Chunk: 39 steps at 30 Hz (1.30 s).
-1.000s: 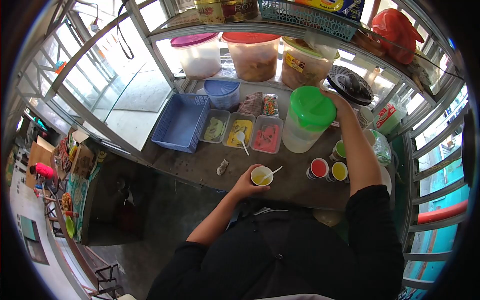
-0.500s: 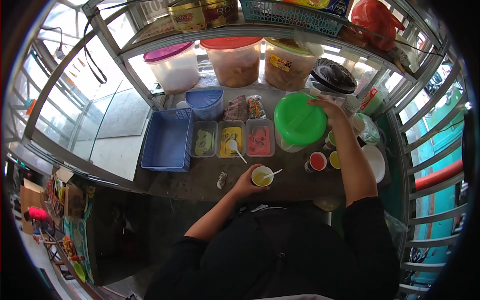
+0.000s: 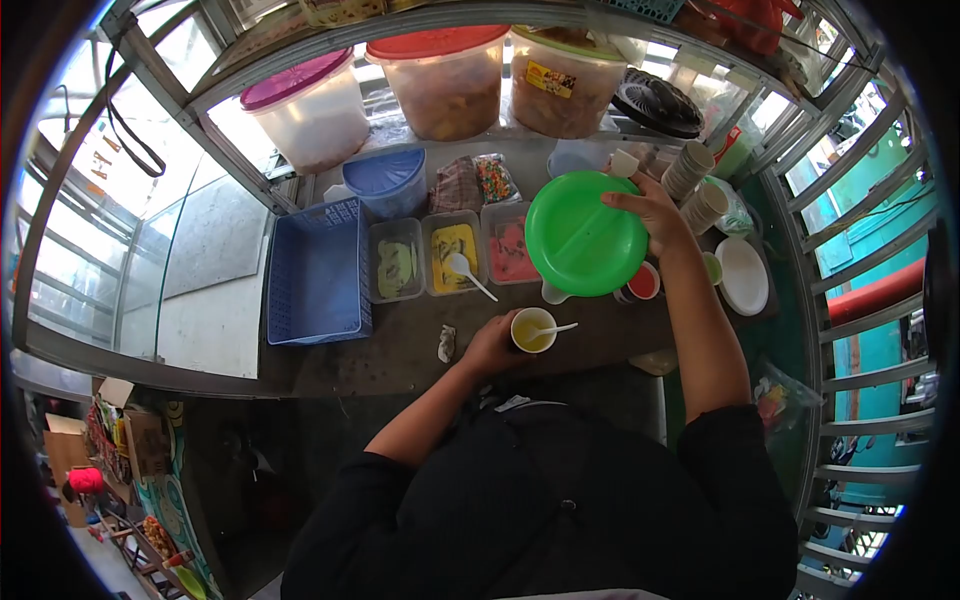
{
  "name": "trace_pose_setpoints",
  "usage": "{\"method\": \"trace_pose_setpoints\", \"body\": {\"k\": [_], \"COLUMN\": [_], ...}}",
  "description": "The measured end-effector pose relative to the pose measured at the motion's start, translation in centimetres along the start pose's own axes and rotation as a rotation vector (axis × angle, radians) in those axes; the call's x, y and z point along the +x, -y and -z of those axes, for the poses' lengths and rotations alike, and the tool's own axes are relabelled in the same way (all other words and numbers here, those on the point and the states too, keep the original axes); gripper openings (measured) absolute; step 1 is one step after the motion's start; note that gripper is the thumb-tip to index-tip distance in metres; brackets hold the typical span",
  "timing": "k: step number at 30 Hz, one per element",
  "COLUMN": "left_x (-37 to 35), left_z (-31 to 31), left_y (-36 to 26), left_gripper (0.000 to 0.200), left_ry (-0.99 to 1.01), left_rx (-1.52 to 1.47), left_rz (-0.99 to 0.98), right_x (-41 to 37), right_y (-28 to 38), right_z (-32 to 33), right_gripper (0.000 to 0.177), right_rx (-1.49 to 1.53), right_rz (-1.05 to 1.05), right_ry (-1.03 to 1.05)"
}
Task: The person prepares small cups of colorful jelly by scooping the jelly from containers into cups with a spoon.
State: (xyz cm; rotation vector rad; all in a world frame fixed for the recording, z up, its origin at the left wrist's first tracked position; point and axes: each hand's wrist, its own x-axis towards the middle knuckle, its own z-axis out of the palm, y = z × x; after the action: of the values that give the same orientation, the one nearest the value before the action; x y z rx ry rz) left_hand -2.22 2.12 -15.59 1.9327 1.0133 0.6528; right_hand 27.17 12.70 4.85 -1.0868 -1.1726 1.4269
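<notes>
My left hand (image 3: pixel 489 345) is closed around a small paper cup (image 3: pixel 517 340) near the counter's front edge. A yellowish liquid and a white plastic spoon (image 3: pixel 552 331) are in it. In my right hand (image 3: pixel 652 212) is a pitcher with a round green lid (image 3: pixel 585 235); my thumb lies on the lid and the other fingers are mostly hidden. The pitcher's pale spout (image 3: pixel 554 292) points toward the cup, just above and right of it. Behind the cup sit three clear tubs of green (image 3: pixel 395 268), yellow (image 3: pixel 447 245) and pink paste (image 3: pixel 510 255), with a white spoon (image 3: pixel 468 272) in the yellow one.
A blue basket (image 3: pixel 318 275) stands at the left. Large lidded containers (image 3: pixel 435 95) line the back under a shelf. On the right are stacked paper cups (image 3: pixel 689 170), a cup of red liquid (image 3: pixel 645 281) and white plates (image 3: pixel 743 278). A crumpled white scrap (image 3: pixel 446 344) lies near my left hand.
My right hand has brought the green-lidded pitcher nearer, toward the cup, and its spout now shows. The cup stays in my left hand. The whole view has shifted slightly.
</notes>
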Motion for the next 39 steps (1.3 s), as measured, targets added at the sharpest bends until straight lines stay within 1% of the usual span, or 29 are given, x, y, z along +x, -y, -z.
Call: {"method": "trace_pose_setpoints", "body": {"k": [2,5,8,11,14,17,20,23,26,32,35,39], "left_x": [0.3,0.4,0.1,-0.3,-1.2,-1.3,-1.3,-1.7,-1.9,-2.5,-2.6,-2.9], "left_z": [0.7,1.0,0.4,0.3,-0.4,-0.4,-0.2,-1.4,-0.6,-0.6,0.2,0.2], "left_y": [0.5,0.8,1.5,1.2,0.9,0.8,0.6,2.1,1.0,1.5,0.8,1.2], "left_gripper": [0.079,0.081,0.082,0.081,0.080,0.078,0.077,0.077,0.076,0.081,0.085,0.087], "left_ry": [0.063,0.084,0.040,0.013,-0.108,-0.110,-0.115,-0.163,-0.193,-0.249,-0.256,-0.266], "left_rx": [-0.048,-0.166,-0.159,-0.109,-0.011,0.016,0.053,0.013,-0.004,0.089,0.121,0.135], "left_rz": [-0.052,-0.077,-0.073,-0.035,-0.062,-0.137,-0.148,-0.040,-0.027,-0.114,-0.045,-0.026], "right_x": [-0.6,-1.1,-1.2,-1.6,-2.3,-2.7,-3.2,-3.4,-3.6,-4.2,-4.6,-4.8], "right_y": [-0.3,-0.1,-0.3,-0.7,-0.8,-0.9,-1.0,-1.5,-1.7,-1.6,-1.3,-2.0], "right_z": [-0.9,-1.4,-1.2,-1.7,-2.3,-2.7,-3.6,-4.1,-4.4,-5.3,-6.2,-6.9], "right_gripper": [0.056,0.055,0.055,0.055,0.055,0.055,0.056,0.056,0.055,0.053,0.051,0.049], "right_rx": [0.009,-0.002,0.000,0.003,0.007,0.019,0.001,-0.033,-0.046,-0.057,-0.083,-0.131], "right_rz": [-0.004,-0.010,-0.003,0.015,0.032,0.041,0.052,0.065,0.076,0.089,0.104,0.118], "right_ry": [-0.023,-0.033,-0.035,-0.045,-0.066,-0.072,-0.093,-0.107,-0.118,-0.113,-0.108,-0.117]}}
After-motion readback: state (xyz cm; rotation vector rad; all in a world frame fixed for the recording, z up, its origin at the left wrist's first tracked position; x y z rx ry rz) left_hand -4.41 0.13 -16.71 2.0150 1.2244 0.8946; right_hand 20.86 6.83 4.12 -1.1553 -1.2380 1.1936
